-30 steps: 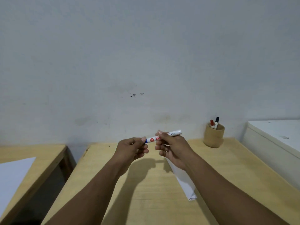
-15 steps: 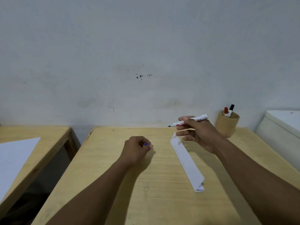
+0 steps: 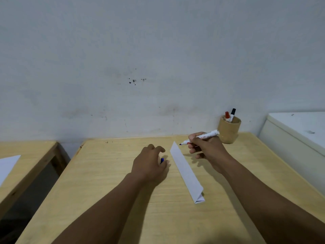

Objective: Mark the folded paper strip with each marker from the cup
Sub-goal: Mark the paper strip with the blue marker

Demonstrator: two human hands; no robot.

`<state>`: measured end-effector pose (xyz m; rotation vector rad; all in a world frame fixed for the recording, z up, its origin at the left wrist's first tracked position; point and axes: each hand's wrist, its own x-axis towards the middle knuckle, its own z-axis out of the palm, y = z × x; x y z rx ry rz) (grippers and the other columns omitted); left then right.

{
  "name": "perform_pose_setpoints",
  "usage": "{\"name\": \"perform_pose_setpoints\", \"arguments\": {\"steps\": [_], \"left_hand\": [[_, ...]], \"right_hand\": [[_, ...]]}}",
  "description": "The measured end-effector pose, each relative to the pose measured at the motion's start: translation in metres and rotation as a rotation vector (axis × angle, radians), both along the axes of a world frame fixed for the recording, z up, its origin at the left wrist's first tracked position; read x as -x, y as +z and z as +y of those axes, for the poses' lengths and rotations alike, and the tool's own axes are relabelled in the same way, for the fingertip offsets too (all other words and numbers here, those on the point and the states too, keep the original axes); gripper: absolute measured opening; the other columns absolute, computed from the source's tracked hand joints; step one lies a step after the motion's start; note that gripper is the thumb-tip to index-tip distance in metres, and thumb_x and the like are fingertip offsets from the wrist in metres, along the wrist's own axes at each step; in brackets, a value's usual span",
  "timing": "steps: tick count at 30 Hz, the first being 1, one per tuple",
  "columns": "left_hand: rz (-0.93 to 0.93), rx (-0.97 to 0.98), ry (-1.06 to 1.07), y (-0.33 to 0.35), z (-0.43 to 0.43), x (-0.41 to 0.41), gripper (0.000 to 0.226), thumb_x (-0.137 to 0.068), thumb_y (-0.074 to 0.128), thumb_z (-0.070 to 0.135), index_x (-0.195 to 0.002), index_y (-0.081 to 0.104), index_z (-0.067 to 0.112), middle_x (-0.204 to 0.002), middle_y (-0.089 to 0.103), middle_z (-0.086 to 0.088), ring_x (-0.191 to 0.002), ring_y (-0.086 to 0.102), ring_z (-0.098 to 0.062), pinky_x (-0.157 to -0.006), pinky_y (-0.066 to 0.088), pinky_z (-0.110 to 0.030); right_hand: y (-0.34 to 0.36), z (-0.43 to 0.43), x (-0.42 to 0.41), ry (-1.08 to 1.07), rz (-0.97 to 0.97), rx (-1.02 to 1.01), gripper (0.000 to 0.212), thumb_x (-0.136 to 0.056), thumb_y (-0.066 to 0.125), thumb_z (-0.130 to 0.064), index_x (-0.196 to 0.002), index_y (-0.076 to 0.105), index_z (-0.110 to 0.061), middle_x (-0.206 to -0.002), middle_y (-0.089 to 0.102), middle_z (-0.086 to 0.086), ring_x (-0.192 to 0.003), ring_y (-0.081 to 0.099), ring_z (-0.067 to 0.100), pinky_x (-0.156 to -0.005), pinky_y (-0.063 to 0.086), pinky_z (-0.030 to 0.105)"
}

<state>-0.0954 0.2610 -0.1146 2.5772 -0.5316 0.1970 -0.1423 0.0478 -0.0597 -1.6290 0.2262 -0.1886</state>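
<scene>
Pale, scuffed wall (image 3: pixel 158 59) rose behind a light wooden surface (image 3: pixel 114 199), with a second wooden desk (image 3: pixel 26 164) off to the left carrying a white sheet (image 3: pixel 7 166) and a white cabinet (image 3: pixel 295 136) at the right. On the surface lay the folded paper strip (image 3: pixel 186 171), flat, its long axis running from a pointed far end near the wall side down and to the right toward a blunt folded end nearer the person. The right hand (image 3: pixel 207 148) was closed around an uncapped marker (image 3: pixel 200 137), which lay nearly level with its dark tip pointing left, hovering just above and beside the strip's far point, apart from the paper; its white barrel bore red print too small to read. The left hand (image 3: pixel 149 166) sat just left of the strip, fingers loosely curled, pinching a small blue cap (image 3: pixel 162 160) between thumb and finger; whether the hand touched the surface could not be told. Behind the right hand stood a tan cup (image 3: pixel 228 131) near the wall, holding a red-capped marker (image 3: pixel 227 116) and a black-capped marker (image 3: pixel 232 114), both upright and leaning slightly.
</scene>
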Motion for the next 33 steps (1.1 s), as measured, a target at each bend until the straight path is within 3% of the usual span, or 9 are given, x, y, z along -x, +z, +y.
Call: {"name": "perform_pose_setpoints", "arguments": {"steps": [4,9,14,17,22,26,33], "left_hand": [[-0.151,0.062,-0.191,0.003,-0.021,0.030,0.040,-0.092,0.047,0.042,-0.124,0.063,0.024,-0.118,0.059,0.005,-0.113,0.053,-0.017,-0.083,0.051,-0.037],[-0.075,-0.010,-0.329,-0.009,-0.047,0.061,0.034,-0.096,0.045,0.037,-0.113,0.066,0.016,-0.123,0.061,0.002,-0.118,0.052,-0.018,-0.087,0.053,-0.041],[-0.025,-0.003,-0.398,-0.023,-0.040,0.052,0.043,-0.094,0.049,0.043,-0.127,0.062,0.021,-0.132,0.056,0.008,-0.124,0.049,-0.010,-0.094,0.051,-0.036],[-0.043,0.038,-0.418,-0.030,-0.036,0.050,0.043,-0.094,0.047,0.044,-0.127,0.061,0.021,-0.129,0.057,0.009,-0.121,0.051,-0.009,-0.095,0.050,-0.033],[-0.096,0.017,-0.490,-0.035,-0.035,0.048,0.041,-0.100,0.044,0.043,-0.128,0.061,0.018,-0.131,0.057,0.004,-0.139,0.039,-0.014,-0.113,0.033,-0.023],[-0.052,-0.006,-0.490,-0.032,-0.034,0.044,0.041,-0.099,0.042,0.048,-0.128,0.058,0.024,-0.135,0.051,0.008,-0.123,0.050,-0.013,-0.095,0.046,-0.029],[0.000,0.051,-0.512,-0.030,-0.033,0.039,0.036,-0.097,0.051,0.040,-0.125,0.064,0.022,-0.131,0.056,0.007,-0.115,0.055,-0.010,-0.093,0.047,-0.029]], "right_hand": [[0.003,-0.006,-0.001,-0.083,-0.029,-0.033,0.008,-0.095,0.066,-0.022,-0.096,0.071,-0.016,-0.074,0.070,0.002,-0.067,0.063,0.019,-0.055,0.046,0.028],[0.003,-0.011,0.002,-0.121,-0.037,-0.038,0.011,-0.097,0.064,-0.024,-0.097,0.070,-0.015,-0.077,0.069,0.003,-0.066,0.062,0.018,-0.055,0.046,0.028],[-0.005,-0.008,-0.005,-0.053,-0.024,-0.071,0.012,-0.096,0.064,-0.021,-0.097,0.074,-0.014,-0.082,0.074,0.007,-0.070,0.072,0.024,-0.060,0.054,0.033],[-0.016,0.001,-0.017,-0.033,-0.010,-0.055,0.013,-0.093,0.067,-0.016,-0.085,0.077,-0.015,-0.081,0.073,0.012,-0.072,0.073,0.025,-0.064,0.057,0.037],[-0.037,0.016,-0.046,-0.081,0.037,0.056,0.006,-0.084,0.067,-0.015,-0.081,0.071,-0.012,-0.065,0.069,0.007,-0.057,0.064,0.024,-0.051,0.047,0.031],[-0.055,0.018,-0.063,-0.156,0.019,0.048,0.014,-0.085,0.062,-0.013,-0.073,0.068,-0.009,-0.066,0.073,0.012,-0.056,0.065,0.027,-0.046,0.046,0.028],[-0.066,0.014,-0.064,-0.203,-0.039,0.179,0.020,-0.085,0.067,-0.018,-0.072,0.072,-0.004,-0.060,0.074,0.009,-0.047,0.066,0.019,-0.049,0.055,0.032]]}}
